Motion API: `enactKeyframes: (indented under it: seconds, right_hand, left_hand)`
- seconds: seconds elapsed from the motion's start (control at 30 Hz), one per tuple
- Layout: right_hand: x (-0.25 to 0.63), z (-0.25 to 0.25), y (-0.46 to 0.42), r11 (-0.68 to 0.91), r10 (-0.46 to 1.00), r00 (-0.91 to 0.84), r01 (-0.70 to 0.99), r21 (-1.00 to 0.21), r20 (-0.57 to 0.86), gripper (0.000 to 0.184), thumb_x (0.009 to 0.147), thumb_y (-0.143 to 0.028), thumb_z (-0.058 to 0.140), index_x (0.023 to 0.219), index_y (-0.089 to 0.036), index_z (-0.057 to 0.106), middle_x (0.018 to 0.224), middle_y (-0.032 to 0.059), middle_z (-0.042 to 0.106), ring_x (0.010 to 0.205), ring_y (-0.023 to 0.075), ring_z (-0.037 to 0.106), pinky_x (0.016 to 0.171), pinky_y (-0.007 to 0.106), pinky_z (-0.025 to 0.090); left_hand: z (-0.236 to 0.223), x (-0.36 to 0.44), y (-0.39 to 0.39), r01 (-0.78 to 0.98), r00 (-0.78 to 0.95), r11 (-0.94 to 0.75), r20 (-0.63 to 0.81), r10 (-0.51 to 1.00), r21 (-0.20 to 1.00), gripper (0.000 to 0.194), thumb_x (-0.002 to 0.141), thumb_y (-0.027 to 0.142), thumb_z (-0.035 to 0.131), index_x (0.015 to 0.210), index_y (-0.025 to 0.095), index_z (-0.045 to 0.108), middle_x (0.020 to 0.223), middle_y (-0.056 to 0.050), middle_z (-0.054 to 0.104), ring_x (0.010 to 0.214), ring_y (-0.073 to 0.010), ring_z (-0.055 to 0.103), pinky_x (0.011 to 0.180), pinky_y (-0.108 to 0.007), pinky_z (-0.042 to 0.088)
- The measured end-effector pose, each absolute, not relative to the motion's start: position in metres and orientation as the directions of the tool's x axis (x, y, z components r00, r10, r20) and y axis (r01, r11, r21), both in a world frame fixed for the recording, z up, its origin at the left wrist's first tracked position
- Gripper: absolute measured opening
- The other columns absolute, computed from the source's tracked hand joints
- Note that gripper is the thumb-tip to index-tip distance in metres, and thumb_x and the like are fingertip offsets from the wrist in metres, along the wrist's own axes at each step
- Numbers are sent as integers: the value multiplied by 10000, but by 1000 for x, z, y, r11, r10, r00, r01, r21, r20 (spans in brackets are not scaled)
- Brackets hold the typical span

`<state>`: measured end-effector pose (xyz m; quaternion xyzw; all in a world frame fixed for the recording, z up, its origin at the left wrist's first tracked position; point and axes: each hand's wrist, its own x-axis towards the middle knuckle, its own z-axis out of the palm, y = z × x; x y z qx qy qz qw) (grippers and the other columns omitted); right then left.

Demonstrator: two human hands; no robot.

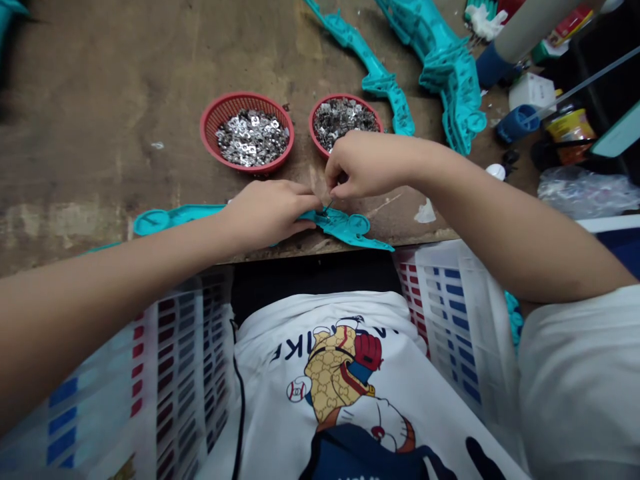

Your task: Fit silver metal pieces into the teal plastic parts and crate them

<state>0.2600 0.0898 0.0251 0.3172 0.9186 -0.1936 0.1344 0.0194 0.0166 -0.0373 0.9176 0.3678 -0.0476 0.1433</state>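
A long turquoise plastic part (345,227) lies along the front edge of the wooden table. My left hand (273,210) is closed over its middle, thumb on the near side and fingers on the far side. Just above the part, my right hand (357,163) pinches something small and thin; its kind is too small to make out. Behind my hands stand two red baskets of small metal clips: the left basket (207,127) shows fully, while my right hand partly covers the right basket (315,110).
More turquoise parts (445,73) lie at the back right, near a blue cup (517,123) and a white box (533,92). White plastic crates (450,320) stand below the table edge on both sides of my lap. A clear plastic bag (587,190) lies far right.
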Motion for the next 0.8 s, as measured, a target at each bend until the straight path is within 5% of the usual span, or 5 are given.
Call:
enactKeyframes:
  seconds: [0.3,0.8]
  right_hand:
    - [267,24,103,653,534,-725,680,-333,-434,212,1035,-225,791,1137,-208,975,938,46,874,927,258,752,849,376,506]
    - [248,50,67,749,505,-749,628,-213,-429,299,1078,-109,722,1176,-182,995,1022,73,912,802,208,677,797,374,450]
  left_hand:
    - [-37,20,18,687,726,-690,-178,664,227,295,1179,358,658,1351,261,877,1395,-68,874,1271,-307,836,1007,-360,647]
    - [-35,28,15,716,698,-656,-217,683,240,298,1139,328,724,1400,282,860,1471,-87,848,1380,-346,810,1052,-378,618]
